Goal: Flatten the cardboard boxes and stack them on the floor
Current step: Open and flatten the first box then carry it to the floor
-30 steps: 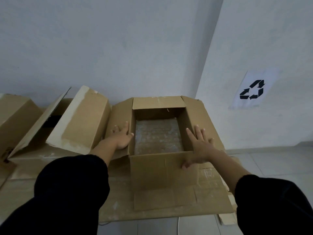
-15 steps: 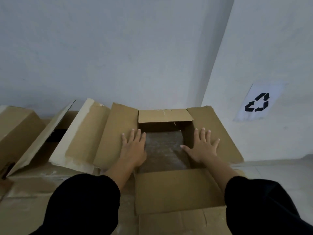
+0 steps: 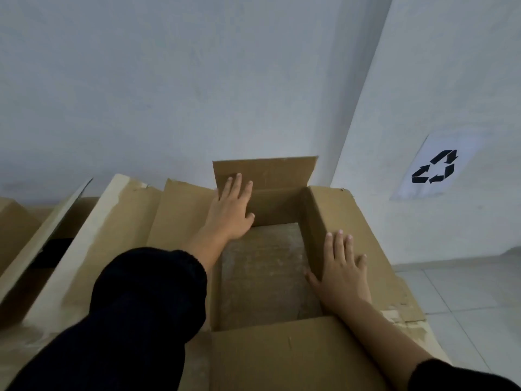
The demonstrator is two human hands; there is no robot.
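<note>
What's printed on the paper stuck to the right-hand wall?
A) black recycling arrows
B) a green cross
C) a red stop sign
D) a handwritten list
A: the white sheet on the right wall bears three black arrows chasing each other, the recycling symbol.

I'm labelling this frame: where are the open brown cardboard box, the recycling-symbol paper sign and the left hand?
Open brown cardboard box (image 3: 363, 246): head view, right flap.
Recycling-symbol paper sign (image 3: 435, 167): head view, black arrows.
Left hand (image 3: 229, 213): head view, back of hand.

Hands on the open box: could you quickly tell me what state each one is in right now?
Left hand: open, flat against the box at its far-left corner, gripping nothing.
Right hand: open, palm on the right flap, thumb inside.
</note>
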